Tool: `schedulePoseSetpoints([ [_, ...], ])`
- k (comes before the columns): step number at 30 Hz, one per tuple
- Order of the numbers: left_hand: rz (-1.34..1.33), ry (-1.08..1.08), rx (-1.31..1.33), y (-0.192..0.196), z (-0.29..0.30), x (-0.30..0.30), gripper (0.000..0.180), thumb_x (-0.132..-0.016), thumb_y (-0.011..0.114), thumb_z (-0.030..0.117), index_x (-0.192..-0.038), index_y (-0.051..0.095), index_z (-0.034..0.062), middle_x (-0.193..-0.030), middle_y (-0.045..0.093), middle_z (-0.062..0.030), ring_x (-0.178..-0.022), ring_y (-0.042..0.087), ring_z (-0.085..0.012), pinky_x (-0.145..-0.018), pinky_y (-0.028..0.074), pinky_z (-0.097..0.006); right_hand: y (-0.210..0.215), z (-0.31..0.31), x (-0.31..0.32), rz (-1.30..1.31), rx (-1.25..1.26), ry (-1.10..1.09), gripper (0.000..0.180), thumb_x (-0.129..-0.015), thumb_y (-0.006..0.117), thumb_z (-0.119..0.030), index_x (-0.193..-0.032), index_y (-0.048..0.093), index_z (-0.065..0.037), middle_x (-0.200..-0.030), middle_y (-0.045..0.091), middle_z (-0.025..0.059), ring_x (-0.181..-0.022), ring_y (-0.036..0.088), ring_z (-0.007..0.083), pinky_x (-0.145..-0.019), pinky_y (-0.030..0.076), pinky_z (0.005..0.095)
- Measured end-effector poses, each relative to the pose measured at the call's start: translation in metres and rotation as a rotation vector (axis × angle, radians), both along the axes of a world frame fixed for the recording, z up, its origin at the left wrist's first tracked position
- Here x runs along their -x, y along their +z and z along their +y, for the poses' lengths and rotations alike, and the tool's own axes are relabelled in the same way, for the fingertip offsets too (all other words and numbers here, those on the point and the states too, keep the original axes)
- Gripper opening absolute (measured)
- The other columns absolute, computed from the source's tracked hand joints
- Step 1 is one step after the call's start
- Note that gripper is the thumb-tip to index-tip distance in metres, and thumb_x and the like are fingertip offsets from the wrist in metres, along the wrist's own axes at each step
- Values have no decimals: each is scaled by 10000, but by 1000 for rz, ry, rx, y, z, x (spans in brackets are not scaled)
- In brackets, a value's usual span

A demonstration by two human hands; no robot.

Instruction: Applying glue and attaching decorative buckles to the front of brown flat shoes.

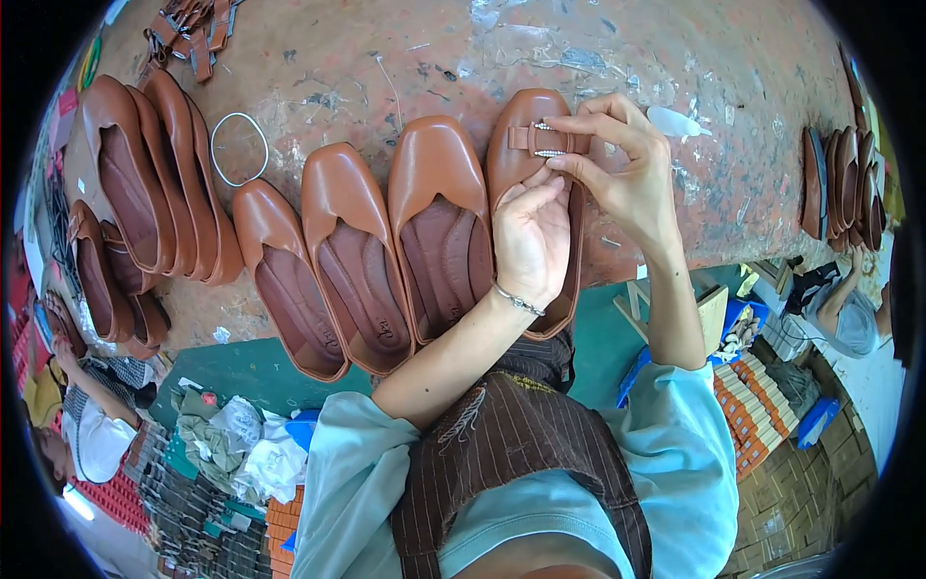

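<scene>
A brown leather slip-on shoe lies toe away from me on the worktable, under both hands. Across its toe runs a short brown strap with a sparkly rectangular buckle. My right hand is closed in a pinch at the strap's right end, thumb and forefinger beside the buckle. My left hand, palm up, grips the shoe at its opening; some fingertips are hidden inside. Just left stand three similar shoes without straps: one brown shoe, a second shoe and a third shoe.
More brown shoes are stacked on their sides at the left. Loose brown straps lie at the far left, near a white ring. Further shoes stand at the right edge. Other people sit at both sides.
</scene>
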State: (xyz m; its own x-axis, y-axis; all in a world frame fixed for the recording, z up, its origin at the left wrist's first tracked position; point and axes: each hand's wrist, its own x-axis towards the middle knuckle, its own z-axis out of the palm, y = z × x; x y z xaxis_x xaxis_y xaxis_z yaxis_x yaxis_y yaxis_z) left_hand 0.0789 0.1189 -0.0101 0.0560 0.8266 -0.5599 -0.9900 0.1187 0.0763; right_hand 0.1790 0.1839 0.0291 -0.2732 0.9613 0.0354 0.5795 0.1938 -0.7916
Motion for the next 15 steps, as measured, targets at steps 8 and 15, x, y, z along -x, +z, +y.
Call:
schedulePoseSetpoints([
  [8,139,-107,172,18,16,-3,266,-927,541,155,-1153,514,16,-1071,556,-61,-1050,504,-136,-988,379,-301,-7,-2,-1,70,239,-140,316,-626,762,12,-922,734,-95,-775,550,17,-688,516,105,-608,435,230],
  [15,145,-86,134,15,13,-4,247,-916,563,134,-1132,534,19,-1049,561,-58,-961,545,-119,-854,474,-251,-7,-21,-2,71,92,-178,362,-621,766,16,-962,728,-102,-790,542,23,-726,517,110,-654,448,230],
])
